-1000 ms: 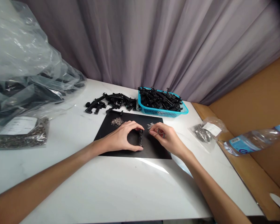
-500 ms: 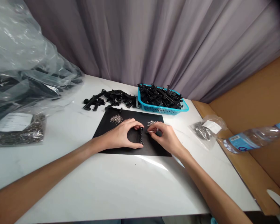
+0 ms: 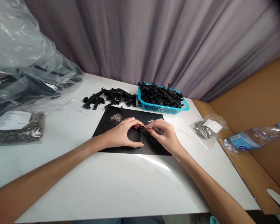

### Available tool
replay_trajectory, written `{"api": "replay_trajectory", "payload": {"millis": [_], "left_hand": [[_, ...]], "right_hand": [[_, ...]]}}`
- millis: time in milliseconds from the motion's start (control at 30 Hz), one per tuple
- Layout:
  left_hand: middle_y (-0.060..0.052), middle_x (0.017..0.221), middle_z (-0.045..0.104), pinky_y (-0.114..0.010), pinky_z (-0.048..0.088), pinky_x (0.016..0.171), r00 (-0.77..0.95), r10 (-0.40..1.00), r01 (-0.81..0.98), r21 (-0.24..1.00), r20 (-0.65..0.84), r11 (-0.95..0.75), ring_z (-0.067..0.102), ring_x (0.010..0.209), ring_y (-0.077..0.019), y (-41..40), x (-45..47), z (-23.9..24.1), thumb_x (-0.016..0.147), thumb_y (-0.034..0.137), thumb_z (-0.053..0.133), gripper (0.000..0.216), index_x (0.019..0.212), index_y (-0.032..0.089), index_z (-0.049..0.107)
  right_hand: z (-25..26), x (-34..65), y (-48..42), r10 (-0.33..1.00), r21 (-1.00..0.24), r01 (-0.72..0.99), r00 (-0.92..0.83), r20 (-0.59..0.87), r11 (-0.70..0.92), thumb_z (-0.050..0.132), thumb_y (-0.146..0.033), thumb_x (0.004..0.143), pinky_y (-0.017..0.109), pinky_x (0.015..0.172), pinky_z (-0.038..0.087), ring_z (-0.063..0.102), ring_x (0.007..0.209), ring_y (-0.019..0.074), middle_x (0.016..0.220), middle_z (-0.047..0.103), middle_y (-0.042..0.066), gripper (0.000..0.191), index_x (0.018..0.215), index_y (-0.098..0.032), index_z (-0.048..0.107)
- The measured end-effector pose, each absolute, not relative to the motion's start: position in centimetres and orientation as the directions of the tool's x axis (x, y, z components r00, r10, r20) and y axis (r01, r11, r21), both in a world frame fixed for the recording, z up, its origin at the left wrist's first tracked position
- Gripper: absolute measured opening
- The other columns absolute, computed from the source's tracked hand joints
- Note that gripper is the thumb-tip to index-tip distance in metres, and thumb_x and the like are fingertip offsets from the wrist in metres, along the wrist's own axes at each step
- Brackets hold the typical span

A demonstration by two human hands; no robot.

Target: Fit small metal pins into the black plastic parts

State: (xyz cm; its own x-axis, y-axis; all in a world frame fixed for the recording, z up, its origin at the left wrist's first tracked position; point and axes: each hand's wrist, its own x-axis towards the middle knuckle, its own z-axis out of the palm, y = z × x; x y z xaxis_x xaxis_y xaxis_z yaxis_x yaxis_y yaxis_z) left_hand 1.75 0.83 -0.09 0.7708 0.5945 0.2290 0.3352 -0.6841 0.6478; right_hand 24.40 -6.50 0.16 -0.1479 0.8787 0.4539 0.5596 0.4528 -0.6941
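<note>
Between thumb and fingers, my left hand (image 3: 121, 133) grips a slim black plastic part (image 3: 141, 134) by its two ends, over a black mat (image 3: 116, 147). My right hand (image 3: 165, 134) is closed in a pinch on a thin metal pin-like piece (image 3: 150, 127), whose tip is at the upper end of the black part. I cannot make out whether the tip touches it. A pile of small metal pieces (image 3: 116, 118) lies on the mat's left side. Another small metal pile (image 3: 150, 121) is partly hidden behind my right hand.
A blue basket (image 3: 162, 109) heaped with black parts stands at the back, beside loose black parts (image 3: 118, 95). Plastic bags of metal pieces lie left (image 3: 18, 132) and right (image 3: 203, 129). A plastic bottle (image 3: 252, 138) lies on the cardboard (image 3: 247, 179) at right.
My right hand has moved left, bringing the thin metal piece to the upper end of the black part. My left hand keeps its grip in nearly the same place.
</note>
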Motion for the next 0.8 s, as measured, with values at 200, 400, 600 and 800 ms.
{"api": "replay_trajectory", "payload": {"millis": [200,400,600,800], "left_hand": [[-0.005,0.113,0.063,-0.041,0.052,0.099,0.76,0.607,0.328,0.668,0.234,-0.668,0.062,0.109,-0.0262,0.8,1.9,-0.1,0.069,0.056,0.086,0.066,0.124,0.026,0.064],[-0.005,0.112,0.064,-0.041,0.052,0.098,0.763,0.603,0.32,0.674,0.234,-0.666,0.062,0.107,-0.026,0.8,1.9,-0.1,0.069,0.056,0.086,0.065,0.123,0.026,0.065],[-0.005,0.111,0.063,-0.04,0.052,0.096,0.767,0.594,0.324,0.651,0.245,-0.687,0.063,0.107,-0.0257,0.8,1.9,-0.2,0.07,0.056,0.085,0.064,0.121,0.025,0.064],[-0.005,0.11,0.063,-0.038,0.053,0.092,0.764,0.589,0.317,0.642,0.264,-0.698,0.063,0.103,-0.0245,0.9,2.0,-0.3,0.069,0.056,0.086,0.064,0.12,0.024,0.064]], "right_hand": [[-0.2,24.5,-6.3,0.916,-0.759,0.534,-0.081,0.393,0.372,0.07,-0.031,0.094,0.033,0.069,0.05,0.064,0.083,0.0205,0.101,0.077,0.005,0.016,0.107,-0.026,0.078],[-0.5,24.3,-6.4,0.864,-0.585,0.681,-0.145,0.482,0.441,0.063,-0.021,0.098,0.037,0.078,0.052,0.062,0.086,0.0227,0.094,0.075,0.005,0.011,0.097,-0.024,0.073],[-0.6,23.6,-6.5,0.815,-0.476,0.74,-0.164,0.556,0.474,0.056,-0.019,0.102,0.041,0.089,0.051,0.059,0.098,0.0249,0.103,0.073,0.006,0.014,0.101,-0.025,0.069],[-1.0,23.1,-6.5,0.823,-0.497,0.743,-0.125,0.554,0.448,0.06,-0.021,0.101,0.039,0.085,0.052,0.06,0.095,0.0241,0.1,0.073,0.005,0.01,0.096,-0.024,0.068]]}}
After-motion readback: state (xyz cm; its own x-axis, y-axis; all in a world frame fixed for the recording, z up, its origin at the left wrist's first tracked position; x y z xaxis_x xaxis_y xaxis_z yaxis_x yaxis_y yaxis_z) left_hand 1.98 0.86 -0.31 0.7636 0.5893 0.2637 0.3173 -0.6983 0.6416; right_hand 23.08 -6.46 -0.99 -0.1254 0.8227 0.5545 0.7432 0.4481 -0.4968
